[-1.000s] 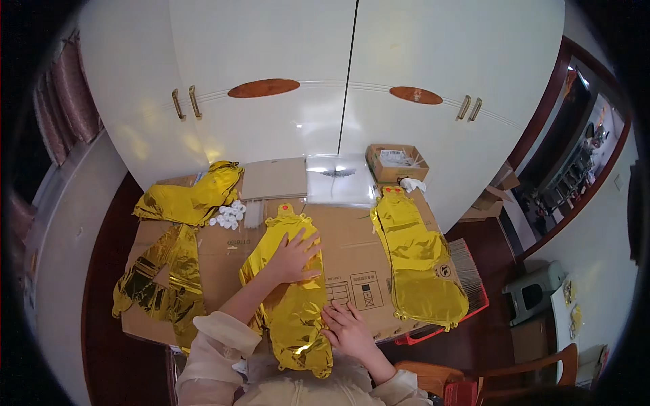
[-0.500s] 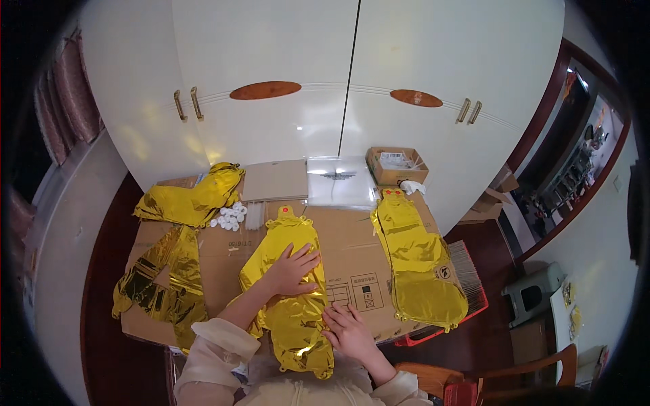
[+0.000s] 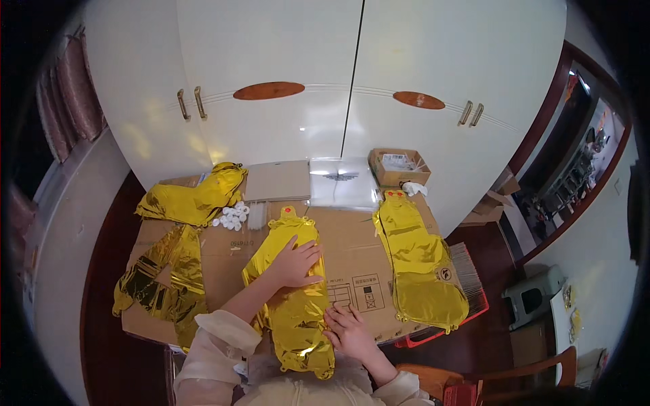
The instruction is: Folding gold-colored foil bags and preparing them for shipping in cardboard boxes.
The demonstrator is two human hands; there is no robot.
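A gold foil balloon [image 3: 292, 346], deflated and folded lengthwise, lies in front of me on the cardboard-covered table. Its narrow far end carries a small tab with a red dot, and its near end reaches the table edge by my body. My left hand [image 3: 298, 265] rests flat across the balloon's middle, fingers stretched toward the right. At the balloon's right edge, my right hand [image 3: 350, 331] lies palm down with loosely spread fingers, partly on the cardboard. Another flat gold balloon [image 3: 423, 267] lies to the right. Crumpled gold foil [image 3: 186, 267] lies at the left.
Behind the foil at far left is a gold foil bundle [image 3: 193, 196]. White rolls [image 3: 231, 218], clear strips [image 3: 257, 215], a grey-brown board [image 3: 276, 181], clear plastic sleeves [image 3: 342, 183] and a small cardboard box [image 3: 398, 167] line the back. White cabinet doors [image 3: 271, 40] stand behind.
My left hand has slid slightly forward and right over the balloon, its fingers now closer together. The foil under it looks smoother. My right hand stays in place.
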